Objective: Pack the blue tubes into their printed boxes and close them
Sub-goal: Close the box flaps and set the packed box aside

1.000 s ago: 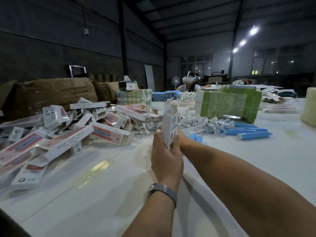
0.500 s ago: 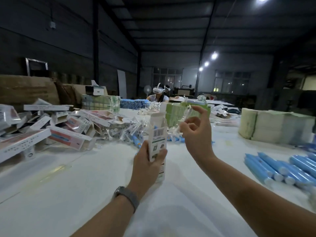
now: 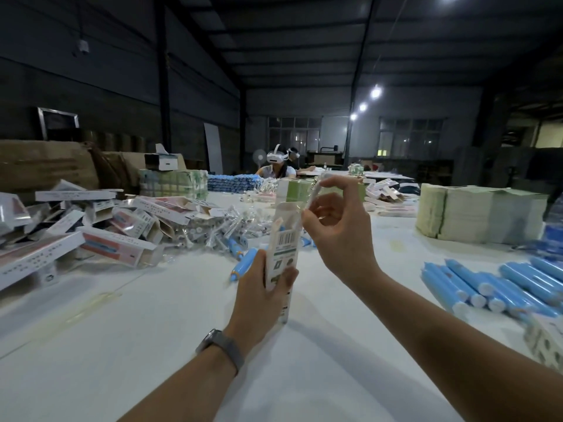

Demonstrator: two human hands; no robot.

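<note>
In the head view, the left hand (image 3: 262, 295) grips an upright printed box (image 3: 281, 254) with its top flap open above the white table (image 3: 146, 345), while the right hand (image 3: 336, 229) pinches a clear slender item (image 3: 313, 193) at the box's mouth; loose blue tubes (image 3: 487, 284) lie to the right.

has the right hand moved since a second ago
Yes. The right hand has lifted off the box and now pinches a clear piece above its open top.

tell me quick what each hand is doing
Left hand: grips the upright printed box.
Right hand: pinches a clear wrapped applicator over the box's open top.
</note>
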